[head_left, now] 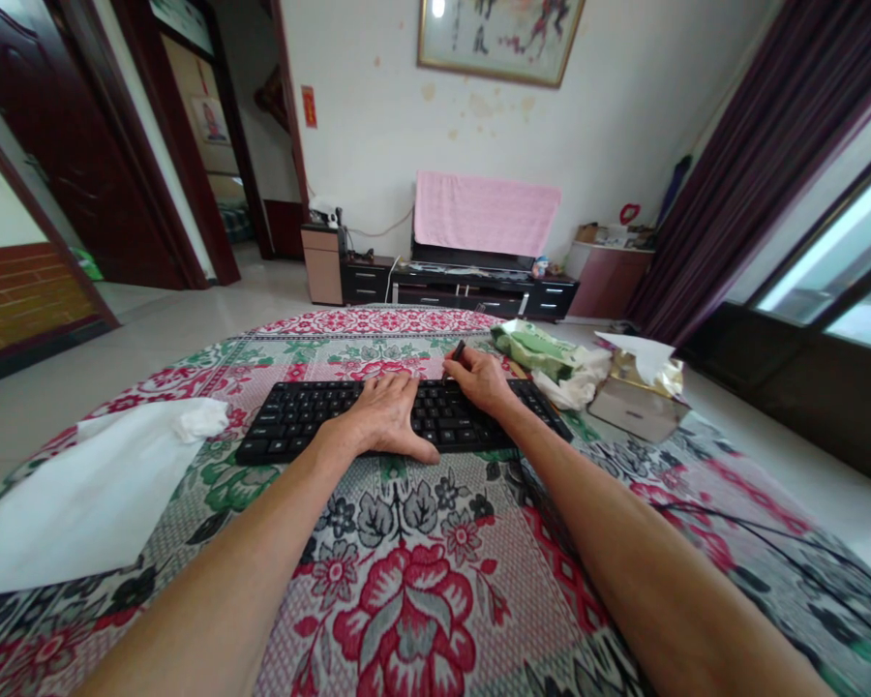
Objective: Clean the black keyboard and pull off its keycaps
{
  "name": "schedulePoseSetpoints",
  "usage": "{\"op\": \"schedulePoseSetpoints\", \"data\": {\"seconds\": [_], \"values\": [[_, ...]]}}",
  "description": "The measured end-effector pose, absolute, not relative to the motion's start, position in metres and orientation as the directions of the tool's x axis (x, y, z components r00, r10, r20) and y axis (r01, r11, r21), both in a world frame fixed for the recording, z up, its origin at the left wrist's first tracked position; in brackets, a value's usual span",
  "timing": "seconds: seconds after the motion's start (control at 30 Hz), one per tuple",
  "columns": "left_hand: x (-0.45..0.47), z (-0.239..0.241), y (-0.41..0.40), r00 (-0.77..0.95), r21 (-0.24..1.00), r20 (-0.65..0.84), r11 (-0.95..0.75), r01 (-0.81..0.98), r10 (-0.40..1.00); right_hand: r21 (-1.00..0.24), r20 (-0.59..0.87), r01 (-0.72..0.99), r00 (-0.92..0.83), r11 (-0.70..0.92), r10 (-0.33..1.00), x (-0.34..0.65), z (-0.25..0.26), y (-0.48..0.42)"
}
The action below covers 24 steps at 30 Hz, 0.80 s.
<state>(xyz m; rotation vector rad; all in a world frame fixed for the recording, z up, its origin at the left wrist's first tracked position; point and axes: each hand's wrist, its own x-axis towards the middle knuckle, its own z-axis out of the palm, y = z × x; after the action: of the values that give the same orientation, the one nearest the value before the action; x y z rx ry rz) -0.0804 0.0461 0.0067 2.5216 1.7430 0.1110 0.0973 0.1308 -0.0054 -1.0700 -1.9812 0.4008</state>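
The left hand (384,416) lies flat, steadying a black keyboard (399,414). The right hand (483,379) pinches a small dark tool (456,352) at its far edge; work looks unfinished.

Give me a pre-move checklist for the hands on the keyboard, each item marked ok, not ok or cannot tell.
1. Left hand rests flat on the black keyboard: ok.
2. Right hand pinches a small dark tool above the keys: ok.
3. What the tool is, and whether its tip touches a key: cannot tell.
4. Keyboard lies flat on the floral cloth: ok.
5. White sheet lies apart from the keyboard: ok.
6. Tissue box stands clear of the right forearm: ok.
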Motion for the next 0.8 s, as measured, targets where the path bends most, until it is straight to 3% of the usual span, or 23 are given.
{"op": "schedulePoseSetpoints", "data": {"seconds": [0.33,0.57,0.8], "values": [[-0.081,0.005,0.047,0.347,0.117,0.023,-0.347,0.930,0.938,-0.646,0.451,0.560,-0.267,0.518,0.852,0.097,-0.003,0.136],[-0.080,0.006,0.046,0.352,0.112,0.023,-0.352,0.929,0.936,-0.777,0.414,0.432,-0.199,0.458,0.888,0.101,-0.009,0.145],[-0.080,0.007,0.044,0.348,0.113,0.031,-0.349,0.930,0.937,-0.791,0.411,0.428,-0.158,0.438,0.898,0.104,-0.010,0.152]]}}
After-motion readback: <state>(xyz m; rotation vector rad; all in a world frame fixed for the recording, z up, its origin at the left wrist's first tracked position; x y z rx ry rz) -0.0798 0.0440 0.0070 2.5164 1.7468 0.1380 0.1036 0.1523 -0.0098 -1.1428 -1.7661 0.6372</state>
